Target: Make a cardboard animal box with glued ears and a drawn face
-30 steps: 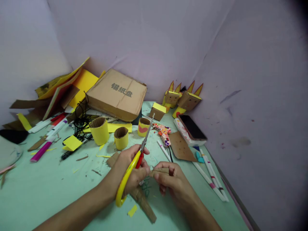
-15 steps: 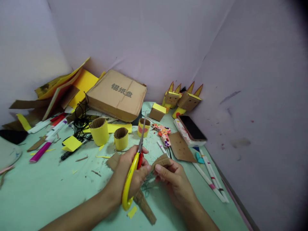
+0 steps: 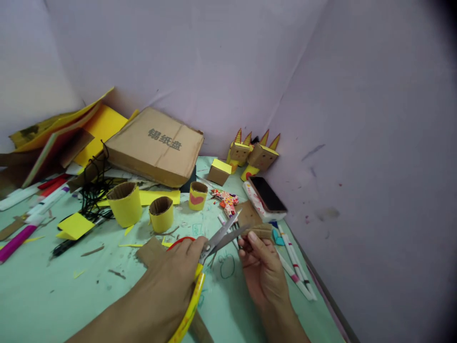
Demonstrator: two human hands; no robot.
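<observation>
My left hand (image 3: 171, 274) is closed around a pair of scissors (image 3: 214, 244) with one yellow and one red handle. Their blades stand apart and point up and to the right. Between the thumb and fingers of my right hand (image 3: 266, 271) is a small piece of brown cardboard (image 3: 263, 231), close to the blade tips. A flat cardboard scrap (image 3: 148, 251) lies by my left knuckles, and another cardboard strip (image 3: 200, 328) shows partly below that hand. Beyond are two yellow-covered cardboard rings (image 3: 125, 208) and a smaller ring with a pink heart (image 3: 197, 197).
A cardboard box (image 3: 157, 143) sits at the back, beside yellow sheets (image 3: 103, 128) and tangled black cord (image 3: 94, 190). Two horned cardboard figures (image 3: 262, 157) stand near the wall. At right are a phone (image 3: 267, 194) and markers (image 3: 294, 262); more markers (image 3: 19, 240) lie left.
The scissors have opened and swung toward the right, near the cardboard piece. My right hand has turned that piece outward to the right. The view has shifted right.
</observation>
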